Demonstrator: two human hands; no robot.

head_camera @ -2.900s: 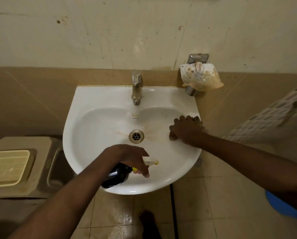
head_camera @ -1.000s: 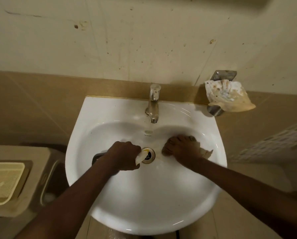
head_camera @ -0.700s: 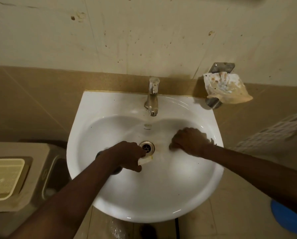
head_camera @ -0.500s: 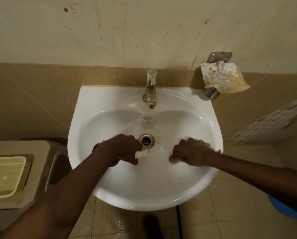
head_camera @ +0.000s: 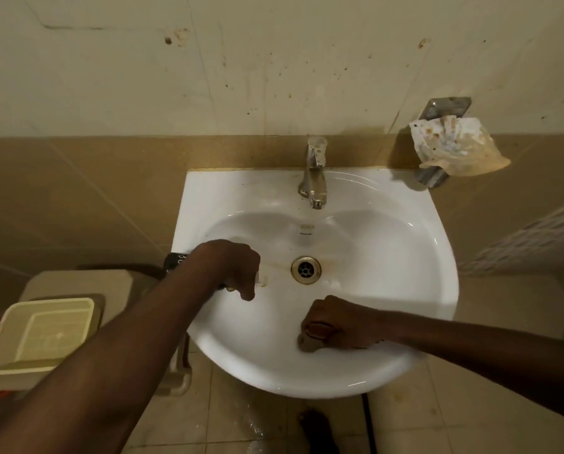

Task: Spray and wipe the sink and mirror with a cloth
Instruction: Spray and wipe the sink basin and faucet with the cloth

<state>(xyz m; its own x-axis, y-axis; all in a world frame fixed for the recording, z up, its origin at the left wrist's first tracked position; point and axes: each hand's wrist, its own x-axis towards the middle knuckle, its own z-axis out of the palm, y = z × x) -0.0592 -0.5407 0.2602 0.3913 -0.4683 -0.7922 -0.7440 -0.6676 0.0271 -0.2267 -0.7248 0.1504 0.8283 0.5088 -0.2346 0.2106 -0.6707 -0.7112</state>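
Observation:
A white wall sink (head_camera: 388, 244) fills the middle of the view, with a metal drain (head_camera: 305, 269) and a chrome tap (head_camera: 314, 172) at the back. My left hand (head_camera: 233, 267) grips a dark spray bottle (head_camera: 175, 261) over the left side of the basin; only the bottle's base and a bit of its pale nozzle show. My right hand (head_camera: 336, 324) is curled round a small cloth (head_camera: 306, 344) and presses it on the front of the basin, below the drain. The cloth is mostly hidden under the fingers. No mirror is in view.
A stained rag (head_camera: 454, 147) hangs on a metal wall bracket right of the tap. A beige bin with a tray (head_camera: 41, 335) on top stands left of the sink. Wet tiled floor and a foot (head_camera: 316, 427) lie below. A mesh item (head_camera: 529, 240) is at the right.
My right hand has wiped the cloth from the basin's right side, past the drain, down to its front. My left hand has moved the spray bottle from the drain to the left.

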